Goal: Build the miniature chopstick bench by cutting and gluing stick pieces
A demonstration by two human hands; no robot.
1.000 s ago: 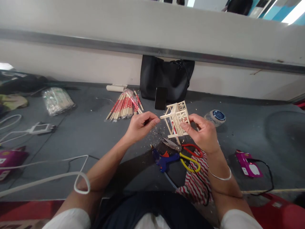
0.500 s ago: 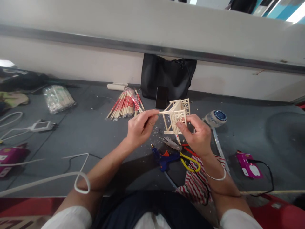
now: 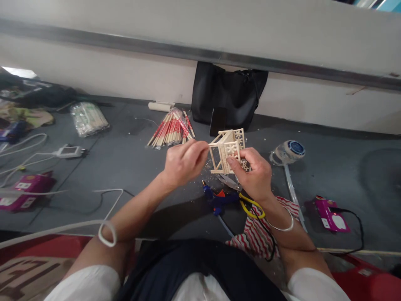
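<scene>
Above the grey floor (image 3: pixel 125 167), the right hand (image 3: pixel 255 177) clasps the stick model (image 3: pixel 228 152) and the left hand (image 3: pixel 183 163) pinches its corner stick (image 3: pixel 211 144); a steady, light grip seems wise.

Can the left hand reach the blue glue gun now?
Probably yes: the glue gun lies uncovered on the floor just below the left hand, though that hand is pinching the wooden model.
</scene>
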